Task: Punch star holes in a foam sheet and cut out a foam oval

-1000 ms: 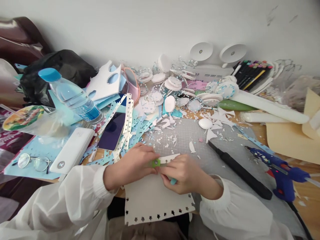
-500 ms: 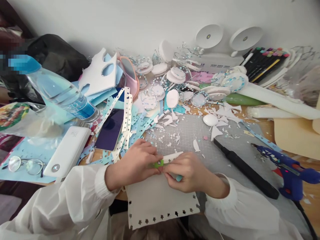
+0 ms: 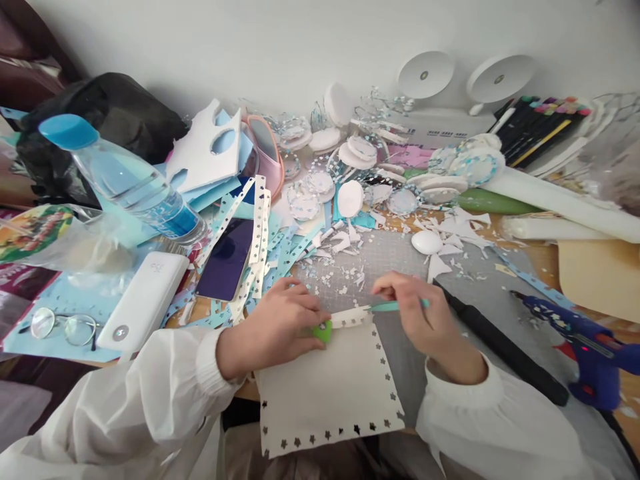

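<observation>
A cream sheet (image 3: 325,393) with star-shaped holes along its edges lies at the table's front edge. My left hand (image 3: 280,323) is closed on a small green object (image 3: 323,331), likely a punch, at the sheet's far edge. Beside it, a narrow punched strip (image 3: 350,317) runs to the right along that edge. My right hand (image 3: 417,313) pinches a thin teal tool (image 3: 395,307), whose tip reaches the right end of the strip. The underside of the green object is hidden.
A phone (image 3: 225,259), a power bank (image 3: 145,300) and a water bottle (image 3: 135,180) are on the left. Foam discs (image 3: 357,152) and paper scraps stand behind. To the right are a black tool (image 3: 505,340) and a blue glue gun (image 3: 585,340).
My right hand has moved away from my left, to the right, uncovering the teal tool and more of the sheet's far right corner. My left hand still holds the green object.
</observation>
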The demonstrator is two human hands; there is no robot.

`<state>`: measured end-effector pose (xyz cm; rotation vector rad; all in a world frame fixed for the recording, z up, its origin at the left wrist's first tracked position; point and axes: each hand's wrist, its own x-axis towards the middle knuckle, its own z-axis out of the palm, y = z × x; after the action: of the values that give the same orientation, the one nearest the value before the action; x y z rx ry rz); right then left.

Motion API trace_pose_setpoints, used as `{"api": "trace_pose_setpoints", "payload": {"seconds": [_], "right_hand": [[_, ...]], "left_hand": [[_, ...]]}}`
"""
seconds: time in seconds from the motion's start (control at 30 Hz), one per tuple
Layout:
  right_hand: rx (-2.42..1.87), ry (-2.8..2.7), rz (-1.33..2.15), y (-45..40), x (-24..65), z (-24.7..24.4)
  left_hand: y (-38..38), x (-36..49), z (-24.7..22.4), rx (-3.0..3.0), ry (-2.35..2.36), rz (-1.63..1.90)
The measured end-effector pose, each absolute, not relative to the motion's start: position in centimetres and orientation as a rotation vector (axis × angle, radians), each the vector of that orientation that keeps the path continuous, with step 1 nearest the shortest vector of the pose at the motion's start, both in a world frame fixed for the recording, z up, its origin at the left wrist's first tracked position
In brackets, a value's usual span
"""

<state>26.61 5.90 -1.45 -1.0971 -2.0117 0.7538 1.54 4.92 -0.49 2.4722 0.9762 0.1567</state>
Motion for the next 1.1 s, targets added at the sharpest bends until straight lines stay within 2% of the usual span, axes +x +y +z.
{"api": "trace_pose_setpoints", "payload": {"seconds": [0.2,0.4,0.6,1.1], "right_hand": [[-1.170,-2.334,0.747,6.2,26.5,-1.0],[-0.992,-1.845,1.111,5.2,25.6,-1.3],[-0.936,-1.822,1.327,4.9,23.9,-3.0],[-0.912,-1.889,1.303,4.6,23.2,-3.9]], "left_hand": [[4.9,1.7,-0.2,2.482,1.003,0.148],[4.9,1.7,-0.1,2.481,1.014,0.143],[5.0,1.8,-0.2,2.492,1.009,0.157],[5.0,1.9,-0.1,2.472,1.011,0.173]]}}
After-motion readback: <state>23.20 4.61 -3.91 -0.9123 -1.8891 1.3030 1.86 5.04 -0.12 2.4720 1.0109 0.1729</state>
